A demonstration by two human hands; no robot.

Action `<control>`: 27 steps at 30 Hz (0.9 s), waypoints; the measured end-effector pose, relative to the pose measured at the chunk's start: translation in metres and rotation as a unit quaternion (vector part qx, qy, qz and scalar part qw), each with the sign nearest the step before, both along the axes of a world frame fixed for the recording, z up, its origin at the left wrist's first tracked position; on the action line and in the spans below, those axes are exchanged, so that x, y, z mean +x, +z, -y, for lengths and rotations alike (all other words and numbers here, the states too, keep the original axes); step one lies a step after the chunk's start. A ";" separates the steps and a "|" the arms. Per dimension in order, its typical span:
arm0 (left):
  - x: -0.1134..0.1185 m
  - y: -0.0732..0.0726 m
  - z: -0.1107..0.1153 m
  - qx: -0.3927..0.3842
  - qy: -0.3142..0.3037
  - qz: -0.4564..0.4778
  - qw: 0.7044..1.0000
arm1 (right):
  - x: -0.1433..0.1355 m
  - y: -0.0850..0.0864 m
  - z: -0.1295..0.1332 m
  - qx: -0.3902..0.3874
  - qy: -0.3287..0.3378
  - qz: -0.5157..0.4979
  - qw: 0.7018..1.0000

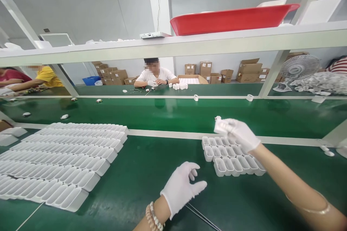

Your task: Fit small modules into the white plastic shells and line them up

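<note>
My left hand (183, 187), in a white glove, is held over the green table with thumb and fingers apart and nothing between them. Thin metal rods (203, 217) lie just below it. My right hand (240, 133), also gloved, is closed on a white piece (221, 125) above the far edge of a small group of white cups. Those open cups (235, 166) stand in three rows beneath and in front of that hand. On the left, a large block of similar white cups (67, 166) stands in several rows.
Beyond a white rail (162, 134) runs a green belt (151, 115) with small white parts. A shelf (121, 51) holding a red tray (230, 21) crosses above. A person in a white shirt (165, 74) sits opposite; a fan (299, 66) stands at right.
</note>
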State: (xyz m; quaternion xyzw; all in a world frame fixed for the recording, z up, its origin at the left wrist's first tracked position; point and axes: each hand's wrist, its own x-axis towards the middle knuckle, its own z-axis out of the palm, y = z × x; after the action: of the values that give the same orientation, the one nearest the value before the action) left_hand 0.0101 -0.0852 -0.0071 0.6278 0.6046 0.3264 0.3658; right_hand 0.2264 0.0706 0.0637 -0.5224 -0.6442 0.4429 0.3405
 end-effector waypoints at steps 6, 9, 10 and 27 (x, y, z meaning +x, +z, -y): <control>0.019 -0.012 0.001 0.002 -0.072 -0.112 0.991 | 0.067 -0.026 -0.097 0.037 -0.184 0.248 0.950; 0.019 -0.010 -0.009 0.015 -0.054 -0.130 0.990 | 0.095 -0.047 -0.114 0.017 -0.189 0.327 0.926; 0.019 -0.008 -0.015 0.019 -0.044 -0.130 0.990 | 0.101 -0.051 -0.118 0.015 -0.183 0.348 0.919; 0.047 -0.007 -0.060 0.086 0.004 -0.127 0.988 | 0.079 -0.080 -0.177 0.107 -0.041 0.342 0.933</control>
State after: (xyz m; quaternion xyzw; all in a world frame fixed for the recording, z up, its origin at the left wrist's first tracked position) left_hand 0.0572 -0.0255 -0.0140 0.6906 0.6184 0.2967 0.2295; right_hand 0.3050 0.2472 -0.0165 -0.6289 -0.7430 0.1515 0.1715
